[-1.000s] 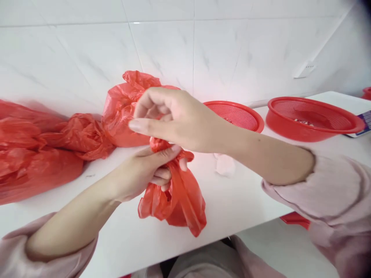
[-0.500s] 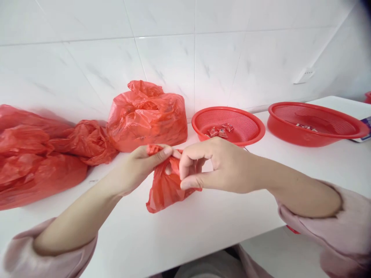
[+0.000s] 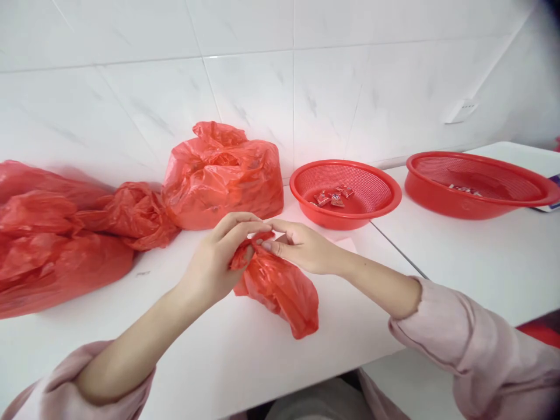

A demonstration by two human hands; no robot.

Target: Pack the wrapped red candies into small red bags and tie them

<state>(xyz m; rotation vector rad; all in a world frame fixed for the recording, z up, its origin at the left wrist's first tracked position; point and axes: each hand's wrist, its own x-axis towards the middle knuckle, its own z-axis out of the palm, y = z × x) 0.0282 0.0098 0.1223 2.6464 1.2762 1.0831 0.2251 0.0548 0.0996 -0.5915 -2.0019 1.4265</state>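
A small red plastic bag point(image 3: 284, 291) hangs from my two hands over the near part of the white table, its body slanting down to the right. My left hand point(image 3: 223, 251) grips the gathered top of the bag from the left, fingers curled over it. Against it, my right hand point(image 3: 301, 248) pinches the same bunched plastic between thumb and fingers, and the fingertips of both hands meet there. What the bag contains, if anything, cannot be made out.
Behind my hands a full red plastic bag point(image 3: 223, 186) stands against the tiled wall. More red bags point(image 3: 61, 251) lie at the left. A red sieve basket point(image 3: 345, 219) holds several small wrapped packets point(image 3: 336, 199). Another red basket point(image 3: 459, 198) sits right, before a white tray point(image 3: 516, 151).
My right hand has closed in on the bag's top beside my left hand. The bag's lower end has swung out to the right, and its neck is now more tightly gathered.
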